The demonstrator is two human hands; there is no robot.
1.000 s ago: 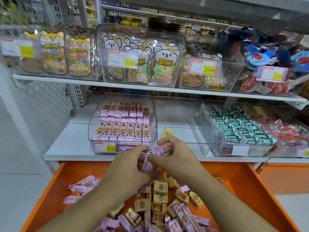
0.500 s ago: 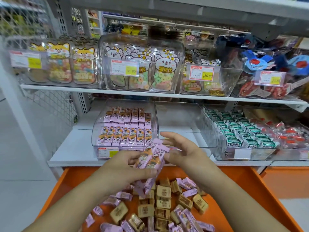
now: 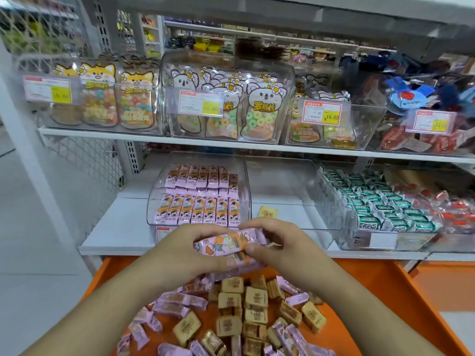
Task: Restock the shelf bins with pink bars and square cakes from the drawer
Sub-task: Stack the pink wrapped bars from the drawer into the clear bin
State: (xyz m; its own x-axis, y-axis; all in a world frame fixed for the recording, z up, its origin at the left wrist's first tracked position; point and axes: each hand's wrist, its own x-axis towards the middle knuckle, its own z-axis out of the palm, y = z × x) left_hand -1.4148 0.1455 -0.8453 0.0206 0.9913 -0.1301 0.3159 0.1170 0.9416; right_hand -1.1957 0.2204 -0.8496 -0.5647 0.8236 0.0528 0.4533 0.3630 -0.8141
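The white lower shelf (image 3: 123, 227) carries 3 clear bins side by side: a left bin (image 3: 154, 201) with 2 rows of pink bars (image 3: 198, 209), a middle bin (image 3: 282, 181) holding 1 square cake (image 3: 268, 211), a right bin (image 3: 334, 201) of green-wrapped packs (image 3: 372, 201). Farther right lie blurred, probably red-wrapped sweets (image 3: 457, 214). Below, the orange drawer (image 3: 385, 291) holds loose bars and cakes.

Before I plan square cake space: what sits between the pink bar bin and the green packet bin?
Head view: a clear bin holding one square cake.

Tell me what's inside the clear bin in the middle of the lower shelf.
The middle clear bin holds one square cake near its front; the rest looks bare. The right hand and the pink bars it holds cover the front edge.
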